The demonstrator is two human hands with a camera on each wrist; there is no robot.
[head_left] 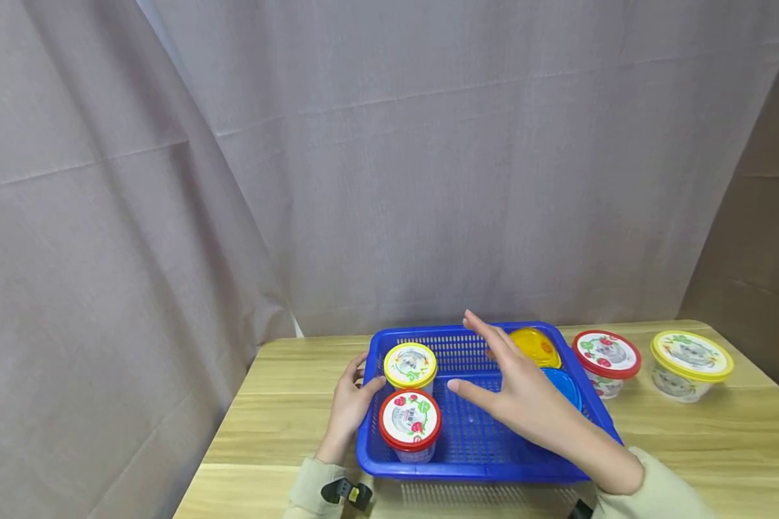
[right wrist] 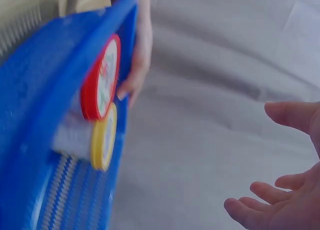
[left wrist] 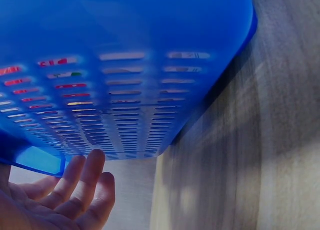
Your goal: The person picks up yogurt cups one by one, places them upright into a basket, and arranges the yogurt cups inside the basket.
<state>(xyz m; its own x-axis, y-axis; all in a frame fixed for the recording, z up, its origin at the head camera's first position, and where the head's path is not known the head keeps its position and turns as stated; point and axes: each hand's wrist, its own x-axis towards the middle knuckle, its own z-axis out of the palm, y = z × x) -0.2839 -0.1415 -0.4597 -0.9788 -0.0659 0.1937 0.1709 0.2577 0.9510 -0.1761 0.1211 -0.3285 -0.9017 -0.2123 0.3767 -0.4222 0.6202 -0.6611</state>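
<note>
A blue plastic basket (head_left: 487, 472) sits on the table. My left hand (head_left: 350, 407) grips its left rim, thumb over the top and fingers against the outer side, as the left wrist view also shows. Inside at the left stand two lidded tubs: one with a yellow lid (head_left: 410, 365) behind, one with a red lid (head_left: 410, 420) in front. My right hand (head_left: 526, 396) hovers above the basket, thumb and fingers spread, holding nothing. Partly behind it, a yellow lidded container (head_left: 536, 347) and a blue one (head_left: 563, 388) lie in the basket's right side.
Right of the basket on the wooden table (head_left: 701, 454) stand a red-lidded tub (head_left: 606, 360) and a yellow-lidded tub (head_left: 691, 364). A grey curtain (head_left: 467, 180) hangs behind the table's far edge.
</note>
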